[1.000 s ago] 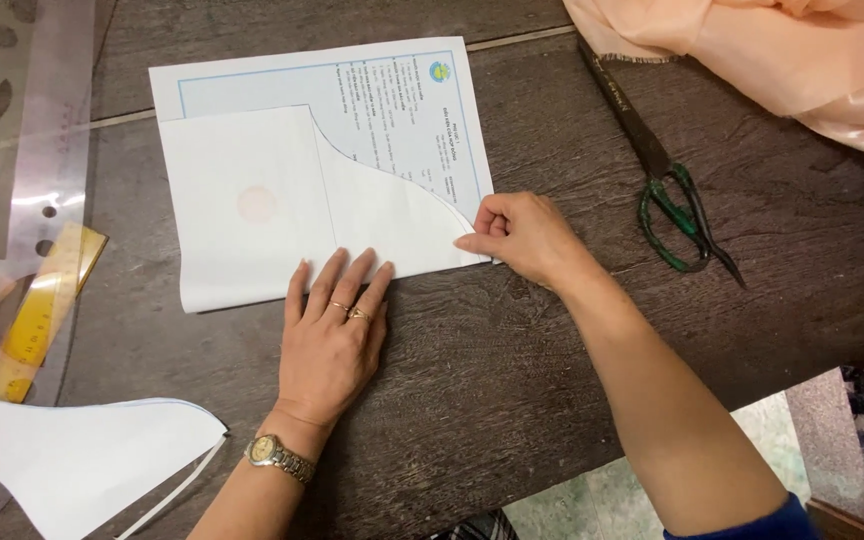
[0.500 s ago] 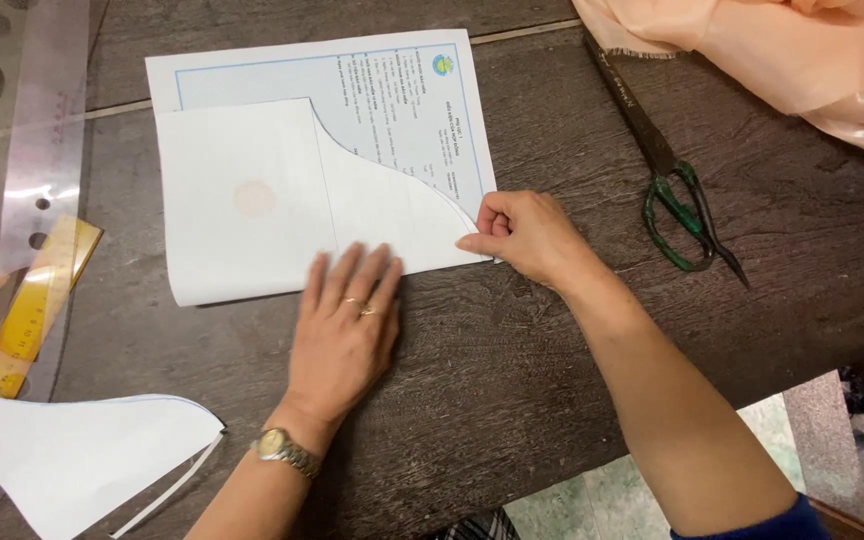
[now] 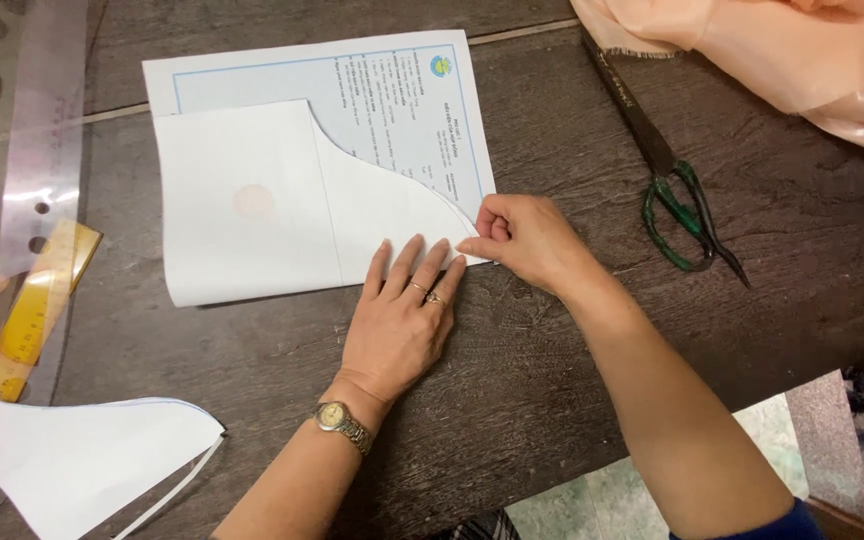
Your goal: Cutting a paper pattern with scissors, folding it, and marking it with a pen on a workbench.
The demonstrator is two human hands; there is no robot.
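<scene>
white paper pattern piece lies flat on the dark wooden table, laid over a printed sheet so its curved edge crosses the print. your left hand rests flat, fingers spread a little, tips pressing the pattern's lower right edge, likely to keep it from sliding. your right hand pinches the pointed right corner between thumb and forefinger, so that corner sits right inside your grip. green-handled scissors lie well apart, near peach fabric.

dark wooden table, printed sheet, scissors, peach cloth
</scene>
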